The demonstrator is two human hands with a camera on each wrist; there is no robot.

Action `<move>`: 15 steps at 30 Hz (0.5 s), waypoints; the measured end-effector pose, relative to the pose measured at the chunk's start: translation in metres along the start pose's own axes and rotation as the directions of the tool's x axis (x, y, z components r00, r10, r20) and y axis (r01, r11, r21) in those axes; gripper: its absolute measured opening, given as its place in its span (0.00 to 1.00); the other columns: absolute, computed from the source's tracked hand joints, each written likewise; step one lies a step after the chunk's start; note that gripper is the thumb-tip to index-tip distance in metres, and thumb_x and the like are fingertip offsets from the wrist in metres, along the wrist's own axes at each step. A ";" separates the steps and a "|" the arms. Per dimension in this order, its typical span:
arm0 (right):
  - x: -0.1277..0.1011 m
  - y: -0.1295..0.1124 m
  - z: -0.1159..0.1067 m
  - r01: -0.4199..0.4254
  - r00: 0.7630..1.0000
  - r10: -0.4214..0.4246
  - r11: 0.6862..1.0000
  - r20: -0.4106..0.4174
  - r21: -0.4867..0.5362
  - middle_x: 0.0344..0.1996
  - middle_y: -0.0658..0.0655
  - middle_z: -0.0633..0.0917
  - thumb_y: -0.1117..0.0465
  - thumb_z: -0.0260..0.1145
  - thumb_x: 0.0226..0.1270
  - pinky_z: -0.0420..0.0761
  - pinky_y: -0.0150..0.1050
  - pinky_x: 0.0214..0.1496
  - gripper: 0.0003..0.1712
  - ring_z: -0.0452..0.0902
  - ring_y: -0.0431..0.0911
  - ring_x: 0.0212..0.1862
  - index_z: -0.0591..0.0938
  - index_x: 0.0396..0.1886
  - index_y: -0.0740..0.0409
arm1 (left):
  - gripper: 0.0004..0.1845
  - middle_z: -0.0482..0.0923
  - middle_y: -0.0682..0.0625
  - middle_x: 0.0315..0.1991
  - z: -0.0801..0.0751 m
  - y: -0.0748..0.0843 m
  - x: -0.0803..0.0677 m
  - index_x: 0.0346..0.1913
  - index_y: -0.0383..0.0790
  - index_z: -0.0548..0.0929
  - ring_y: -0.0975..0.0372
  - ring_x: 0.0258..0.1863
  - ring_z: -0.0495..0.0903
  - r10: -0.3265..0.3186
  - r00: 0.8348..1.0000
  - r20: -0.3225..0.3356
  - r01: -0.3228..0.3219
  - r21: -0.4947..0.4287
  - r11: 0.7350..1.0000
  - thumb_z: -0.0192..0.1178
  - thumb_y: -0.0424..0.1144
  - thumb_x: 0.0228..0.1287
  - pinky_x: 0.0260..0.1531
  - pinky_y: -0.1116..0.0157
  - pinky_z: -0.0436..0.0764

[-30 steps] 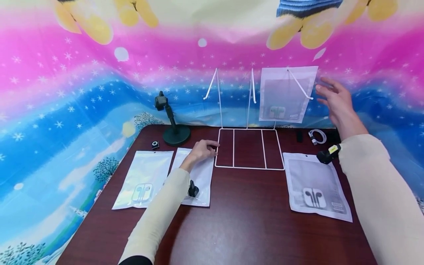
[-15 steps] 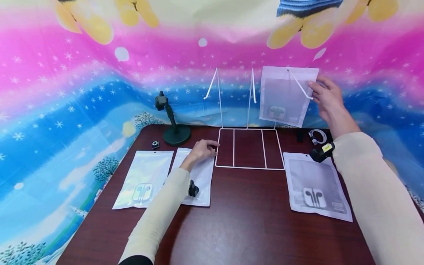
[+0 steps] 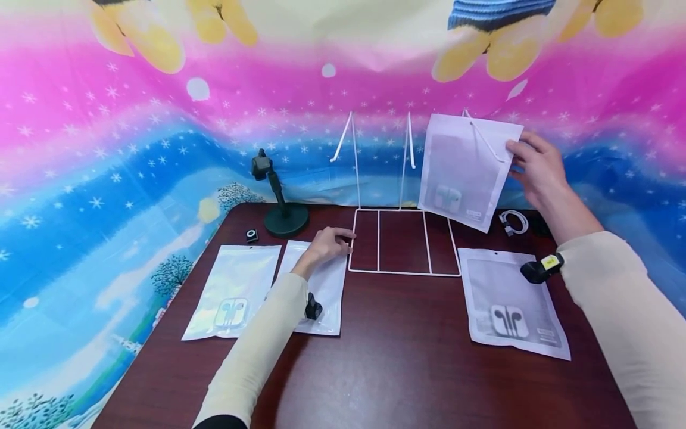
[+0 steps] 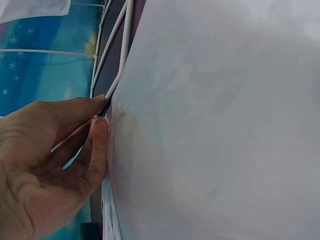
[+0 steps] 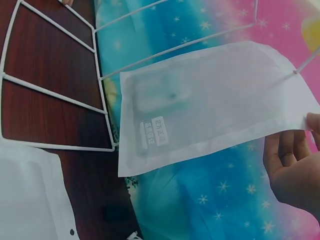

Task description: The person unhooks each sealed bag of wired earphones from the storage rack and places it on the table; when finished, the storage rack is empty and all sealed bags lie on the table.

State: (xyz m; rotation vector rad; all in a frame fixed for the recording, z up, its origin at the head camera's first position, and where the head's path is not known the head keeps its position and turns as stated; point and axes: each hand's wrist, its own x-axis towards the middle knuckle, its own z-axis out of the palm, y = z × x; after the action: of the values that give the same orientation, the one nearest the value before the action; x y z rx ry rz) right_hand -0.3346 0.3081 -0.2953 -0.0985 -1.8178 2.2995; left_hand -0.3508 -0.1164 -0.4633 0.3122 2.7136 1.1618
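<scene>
A white wire rack [image 3: 404, 241] stands at the back middle of the table, with upright hooks. A white earphone bag [image 3: 465, 170] [image 5: 210, 105] hangs tilted on the rack's right hook [image 3: 485, 140]. My right hand [image 3: 538, 167] [image 5: 292, 165] pinches that bag's upper right corner. My left hand [image 3: 329, 241] [image 4: 55, 160] rests on the table with its fingers touching the rack's base wire [image 4: 120, 70] at the left front corner, beside another white bag [image 3: 320, 286] [image 4: 215, 120].
A glossy bag [image 3: 233, 292] lies at the left and a frosted bag [image 3: 511, 304] at the right front. A black stand [image 3: 281, 214], a small black clip [image 3: 251, 235] and a coiled white cable [image 3: 513, 221] sit near the back edge. A colourful cloth hangs behind.
My right hand moved from open air to the hanging bag's right corner, took hold of it and swung the bag out at a slant. My left hand stayed put.
</scene>
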 end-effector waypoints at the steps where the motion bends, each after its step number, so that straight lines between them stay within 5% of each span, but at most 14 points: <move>1: -0.002 0.000 -0.002 0.008 1.000 -0.008 1.000 0.009 -0.002 0.43 0.49 0.83 0.55 0.74 0.69 0.81 0.32 0.37 0.20 0.78 0.43 0.42 0.85 0.59 0.49 | 0.22 0.89 0.50 0.36 0.000 0.000 0.000 0.60 0.45 0.88 0.59 0.36 0.79 0.001 1.000 0.001 -0.001 -0.002 1.000 0.63 0.27 0.65 0.40 0.65 0.75; 9: -0.024 -0.002 -0.017 0.051 0.997 -0.052 0.998 0.057 0.020 0.36 0.50 0.88 0.60 0.76 0.67 0.83 0.34 0.34 0.16 0.83 0.43 0.35 0.88 0.53 0.53 | 0.23 0.90 0.51 0.36 0.000 0.000 0.001 0.59 0.45 0.88 0.60 0.37 0.82 0.007 1.000 0.005 -0.007 -0.009 1.000 0.61 0.25 0.64 0.40 0.66 0.75; 15: -0.043 -0.003 -0.024 0.076 0.995 -0.071 0.995 0.069 -0.066 0.38 0.48 0.87 0.57 0.76 0.66 0.83 0.31 0.36 0.19 0.85 0.41 0.35 0.87 0.56 0.51 | 0.22 0.88 0.50 0.37 -0.001 0.000 -0.001 0.60 0.44 0.88 0.59 0.37 0.80 0.005 1.000 0.004 -0.005 -0.016 1.000 0.63 0.26 0.65 0.43 0.64 0.76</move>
State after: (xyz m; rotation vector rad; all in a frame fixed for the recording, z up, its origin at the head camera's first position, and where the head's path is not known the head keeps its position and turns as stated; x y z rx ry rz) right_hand -0.2880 0.3230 -0.3018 0.0351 -1.8993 2.2166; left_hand -0.3501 -0.1171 -0.4624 0.3187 2.7002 1.1824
